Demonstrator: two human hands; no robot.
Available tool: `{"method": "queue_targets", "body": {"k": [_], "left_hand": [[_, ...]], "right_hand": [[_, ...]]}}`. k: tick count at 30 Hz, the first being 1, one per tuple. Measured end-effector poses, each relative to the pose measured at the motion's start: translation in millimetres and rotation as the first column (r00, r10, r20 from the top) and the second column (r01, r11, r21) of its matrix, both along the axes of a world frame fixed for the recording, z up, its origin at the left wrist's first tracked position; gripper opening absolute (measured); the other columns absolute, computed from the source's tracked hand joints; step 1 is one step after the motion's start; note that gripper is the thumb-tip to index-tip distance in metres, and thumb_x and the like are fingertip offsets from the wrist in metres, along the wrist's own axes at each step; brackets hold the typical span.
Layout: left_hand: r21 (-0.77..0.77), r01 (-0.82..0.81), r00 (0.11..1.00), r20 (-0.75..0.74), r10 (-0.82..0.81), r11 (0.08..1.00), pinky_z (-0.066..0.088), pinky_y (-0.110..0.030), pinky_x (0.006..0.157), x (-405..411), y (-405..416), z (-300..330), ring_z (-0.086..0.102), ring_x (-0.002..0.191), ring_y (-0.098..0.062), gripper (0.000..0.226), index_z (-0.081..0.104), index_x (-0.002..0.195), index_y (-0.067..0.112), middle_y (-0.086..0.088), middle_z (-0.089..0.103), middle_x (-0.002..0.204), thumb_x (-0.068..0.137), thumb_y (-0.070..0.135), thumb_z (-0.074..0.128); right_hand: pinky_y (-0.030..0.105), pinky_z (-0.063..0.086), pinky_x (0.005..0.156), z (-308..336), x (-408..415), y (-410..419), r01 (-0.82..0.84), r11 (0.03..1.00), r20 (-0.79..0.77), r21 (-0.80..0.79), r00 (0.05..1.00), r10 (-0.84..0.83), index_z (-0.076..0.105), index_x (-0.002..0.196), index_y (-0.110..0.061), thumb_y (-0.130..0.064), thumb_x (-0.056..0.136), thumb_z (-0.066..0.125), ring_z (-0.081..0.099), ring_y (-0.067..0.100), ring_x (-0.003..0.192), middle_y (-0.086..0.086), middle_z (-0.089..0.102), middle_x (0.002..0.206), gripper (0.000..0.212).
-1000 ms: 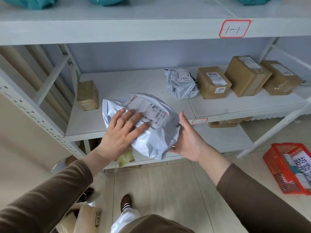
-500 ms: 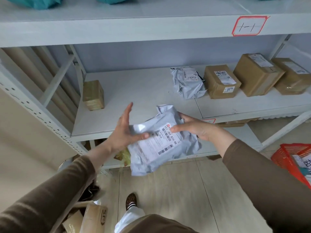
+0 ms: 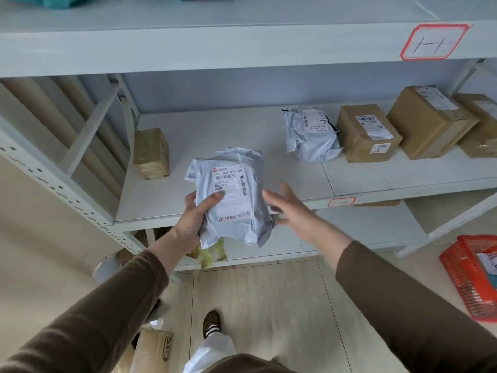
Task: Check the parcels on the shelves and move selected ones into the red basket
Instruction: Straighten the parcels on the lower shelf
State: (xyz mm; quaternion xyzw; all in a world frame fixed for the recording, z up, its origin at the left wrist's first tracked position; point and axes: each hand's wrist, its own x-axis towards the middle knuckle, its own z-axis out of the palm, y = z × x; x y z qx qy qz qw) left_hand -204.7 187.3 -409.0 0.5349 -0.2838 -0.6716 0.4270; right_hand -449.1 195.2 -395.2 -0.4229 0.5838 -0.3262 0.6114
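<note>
grey parcel [image 3: 228, 195] now upright in left hand [image 3: 193, 214]; right hand [image 3: 293, 211] released.

Beige floor tiles [image 3: 269, 305] run across the bottom of the frame, pale and seamed. At lower centre a patterned brown shoe [image 3: 211, 323] with white stripes stands on them, a white trouser leg [image 3: 209, 351] below it. In the lower left corner sits a cardboard carton [image 3: 154, 351] with dark lettering. Tan vertical slats [image 3: 67, 114] line the wall at upper left.
</note>
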Motion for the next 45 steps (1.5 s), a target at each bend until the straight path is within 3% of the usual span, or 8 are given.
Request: {"method": "queue_targets", "body": {"k": [7,14,21,32,35,38,41,45], "left_hand": [[0.032,-0.082,0.996,-0.029,0.083,0.996,0.065,-0.044,0.083,-7,-51,-7,0.075,0.108,-0.029,0.077,0.039,0.139,0.013,-0.014,0.072,0.128,0.084,0.035,0.087],[-0.027,0.012,1.000,0.027,-0.011,1.000,0.064,-0.033,0.072,3,-124,-11,0.077,0.100,-0.026,0.052,0.058,0.139,0.008,-0.012,0.075,0.127,0.093,0.024,0.077],[-0.021,0.150,0.976,0.160,-0.145,0.988,0.054,-0.027,0.075,-8,-193,-18,0.071,0.102,-0.021,0.041,0.060,0.138,0.015,-0.004,0.074,0.127,0.098,0.013,0.069],[-0.045,0.202,0.953,0.239,-0.186,0.978,0.050,-0.046,0.112,-11,-235,-38,0.064,0.127,-0.032,0.051,0.053,0.147,0.016,-0.006,0.068,0.139,0.098,0.005,0.063],[-0.087,0.165,0.938,0.322,-0.129,0.983,0.041,-0.047,0.120,-1,-228,-32,0.050,0.144,-0.032,0.075,0.038,0.160,0.022,-0.007,0.050,0.158,0.095,0.028,0.074],[-0.287,0.115,0.821,0.566,0.072,0.951,0.033,-0.044,0.124,26,-217,-19,0.038,0.151,-0.025,0.073,0.034,0.161,0.025,-0.005,0.037,0.166,0.099,0.033,0.071],[-0.464,0.103,0.665,0.690,0.286,0.880,0.035,-0.037,0.121,71,-212,-16,0.042,0.146,-0.026,0.069,0.040,0.157,0.024,-0.005,0.045,0.159,0.097,0.026,0.073],[-0.449,-0.100,0.547,0.721,0.426,0.888,0.044,-0.045,0.118,135,-210,-17,0.048,0.141,-0.027,0.070,0.041,0.155,0.023,-0.005,0.049,0.153,0.094,0.023,0.075]], "right_hand": [[0.044,0.061,0.081,-33,37,-35,0.075,0.990,0.242,0.121,0.965,-0.103,0.034,0.155,-0.034,-0.030,0.085,0.083,0.066,0.025,0.123,-0.001,0.062,0.142,0.086],[0.032,0.057,0.068,-34,50,-121,0.280,0.957,0.161,0.078,0.944,-0.289,0.037,0.139,-0.023,-0.020,0.090,0.079,0.068,0.016,0.091,-0.002,0.061,0.114,0.065],[0.037,0.058,0.082,-57,52,-198,0.394,0.918,0.065,0.039,0.916,-0.395,0.050,0.116,-0.018,-0.020,0.095,0.073,0.065,0.029,0.114,0.011,0.063,0.131,0.031],[0.031,0.054,0.075,-73,52,-231,0.429,0.901,-0.176,-0.062,0.884,-0.433,0.063,0.121,-0.012,-0.036,0.078,0.077,0.066,0.026,0.098,0.016,0.070,0.123,0.051],[0.042,0.045,0.106,-58,61,-222,0.310,0.900,-0.494,-0.305,0.757,-0.428,0.058,0.134,-0.011,-0.046,0.078,0.074,0.054,0.035,0.129,0.013,0.060,0.138,0.068],[0.045,0.029,0.123,-38,86,-211,-0.049,0.720,-0.575,-0.692,0.640,-0.510,0.051,0.145,-0.009,-0.028,0.091,0.069,0.039,0.035,0.145,0.014,0.048,0.154,0.060],[0.035,0.027,0.124,-26,138,-204,-0.216,0.581,-0.500,-0.785,0.775,-0.387,0.047,0.149,-0.007,-0.016,0.095,0.062,0.038,0.030,0.148,0.012,0.046,0.157,0.057],[0.028,0.026,0.123,-20,218,-196,-0.237,0.752,-0.404,-0.615,0.914,-0.043,0.034,0.158,-0.008,-0.014,0.101,0.059,0.034,0.027,0.151,0.011,0.038,0.163,0.062]]}}
